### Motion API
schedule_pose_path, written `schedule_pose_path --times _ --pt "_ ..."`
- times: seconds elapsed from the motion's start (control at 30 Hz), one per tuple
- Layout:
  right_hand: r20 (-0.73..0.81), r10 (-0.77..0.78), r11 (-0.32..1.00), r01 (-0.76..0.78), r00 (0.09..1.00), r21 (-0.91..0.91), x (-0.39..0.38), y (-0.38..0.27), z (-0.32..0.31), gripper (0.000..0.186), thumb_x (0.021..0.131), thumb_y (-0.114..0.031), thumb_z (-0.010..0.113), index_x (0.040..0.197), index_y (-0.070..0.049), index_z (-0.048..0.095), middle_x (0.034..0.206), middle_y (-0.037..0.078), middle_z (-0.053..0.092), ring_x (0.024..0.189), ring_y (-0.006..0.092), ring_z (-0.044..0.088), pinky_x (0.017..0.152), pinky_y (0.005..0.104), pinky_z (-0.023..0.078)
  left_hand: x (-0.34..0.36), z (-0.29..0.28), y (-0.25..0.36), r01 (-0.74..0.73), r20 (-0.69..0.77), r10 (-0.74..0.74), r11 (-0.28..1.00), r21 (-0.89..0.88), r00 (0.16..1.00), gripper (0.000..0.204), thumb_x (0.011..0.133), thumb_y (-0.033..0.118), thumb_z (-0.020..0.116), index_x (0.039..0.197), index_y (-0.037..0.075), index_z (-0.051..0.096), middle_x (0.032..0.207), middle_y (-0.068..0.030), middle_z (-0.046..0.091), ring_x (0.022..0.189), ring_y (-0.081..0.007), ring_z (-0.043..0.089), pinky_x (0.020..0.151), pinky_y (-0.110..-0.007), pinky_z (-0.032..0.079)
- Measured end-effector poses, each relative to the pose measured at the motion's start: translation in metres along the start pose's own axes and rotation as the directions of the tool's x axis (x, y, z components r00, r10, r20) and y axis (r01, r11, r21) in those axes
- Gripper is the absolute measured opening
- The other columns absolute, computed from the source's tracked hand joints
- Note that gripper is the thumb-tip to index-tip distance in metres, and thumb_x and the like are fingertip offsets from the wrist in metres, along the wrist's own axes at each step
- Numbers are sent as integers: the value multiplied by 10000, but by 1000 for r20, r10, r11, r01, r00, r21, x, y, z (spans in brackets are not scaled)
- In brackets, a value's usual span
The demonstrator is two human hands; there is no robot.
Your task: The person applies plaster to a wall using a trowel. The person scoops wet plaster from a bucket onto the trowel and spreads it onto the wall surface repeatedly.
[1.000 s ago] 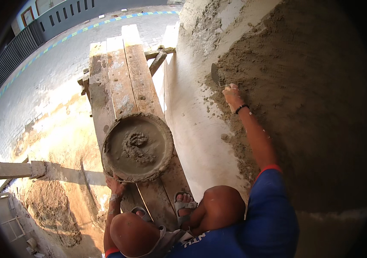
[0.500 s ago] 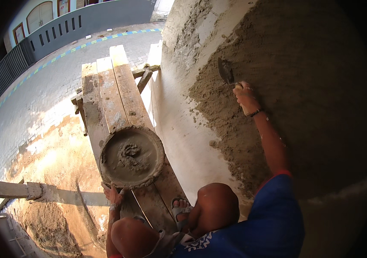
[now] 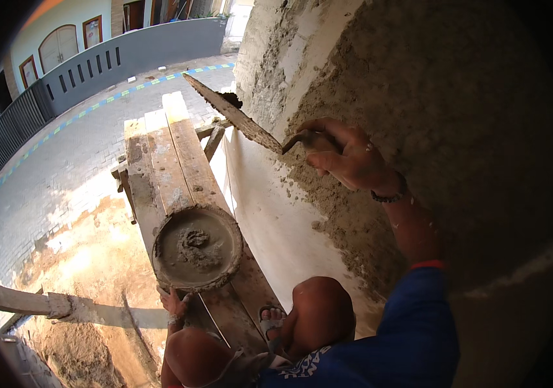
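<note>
My right hand (image 3: 347,155) grips a trowel (image 3: 245,123) by its handle, with the fingers wrapped round it. Its long blade is seen almost edge-on, tilted up to the left, and a dark lump of mortar (image 3: 230,99) shows behind it. The wall (image 3: 380,84) beside it carries rough, wet mortar. A round basin (image 3: 237,258) of grey mortar, heaped in the middle, rests on wooden planks (image 3: 189,155). At the basin's near left rim my left hand (image 3: 174,302) rests with thumb and fingers apart, by the plank edge; its fingertips are partly hidden.
Both my knees (image 3: 323,307) and a sandalled foot (image 3: 272,320) are close to the basin on the planks. A wooden support (image 3: 213,139) props the far end near the wall. Left and below lie sandy ground (image 3: 88,239), a wooden beam (image 3: 24,301) and a paved street (image 3: 63,149).
My right hand has drawn back from the wall, toward me and to the left. The trowel has turned from the wall and now points left over the planks. My left hand stays by the basin.
</note>
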State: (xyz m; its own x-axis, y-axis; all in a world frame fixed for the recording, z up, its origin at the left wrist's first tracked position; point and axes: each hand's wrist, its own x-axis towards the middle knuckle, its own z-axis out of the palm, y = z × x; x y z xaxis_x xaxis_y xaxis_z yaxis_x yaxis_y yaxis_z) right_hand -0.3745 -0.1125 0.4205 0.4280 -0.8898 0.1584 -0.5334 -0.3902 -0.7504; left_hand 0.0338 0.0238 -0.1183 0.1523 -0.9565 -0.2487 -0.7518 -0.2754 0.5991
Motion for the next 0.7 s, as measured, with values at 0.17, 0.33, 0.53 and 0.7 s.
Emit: schedule_pose_path --times 0.17,0.33,0.53,0.7 --pt "-54 477 854 -449 877 263 22 65 -46 362 952 -243 601 1240 -33 540 777 28 618 595 93 584 493 261 504 -6 0 0 -37 -41 36 999 -34 999 905 702 554 783 1395 110 407 1534 -343 42 1314 -561 267 1070 -601 279" --pt "-651 243 866 -463 719 -188 17 88 -124 383 917 -287 616 1216 -56 551 741 -1 563 565 74 541 488 247 493 -6 0 3 32 -2 -32 999 35 999 923 707 554 773 1435 156 368 1537 -343 27 1326 -559 250 1055 -611 290" --pt "-147 112 834 -173 983 -524 -9 90 -22 392 913 -230 614 1239 -18 559 929 121 609 667 136 601 599 307 536 -11 -11 18 29 61 -28 999 -25 998 786 760 526 748 1334 112 407 1522 -377 -21 1329 -567 202 1041 -622 276" --pt "389 -4 516 335 921 -788 -22 91 104 299 859 -149 614 1150 -91 648 872 148 625 769 301 655 672 404 562 -13 -14 27 37 23 -38 999 27 999 761 739 518 764 1321 146 445 1525 -369 7 1306 -550 251 1040 -604 272"
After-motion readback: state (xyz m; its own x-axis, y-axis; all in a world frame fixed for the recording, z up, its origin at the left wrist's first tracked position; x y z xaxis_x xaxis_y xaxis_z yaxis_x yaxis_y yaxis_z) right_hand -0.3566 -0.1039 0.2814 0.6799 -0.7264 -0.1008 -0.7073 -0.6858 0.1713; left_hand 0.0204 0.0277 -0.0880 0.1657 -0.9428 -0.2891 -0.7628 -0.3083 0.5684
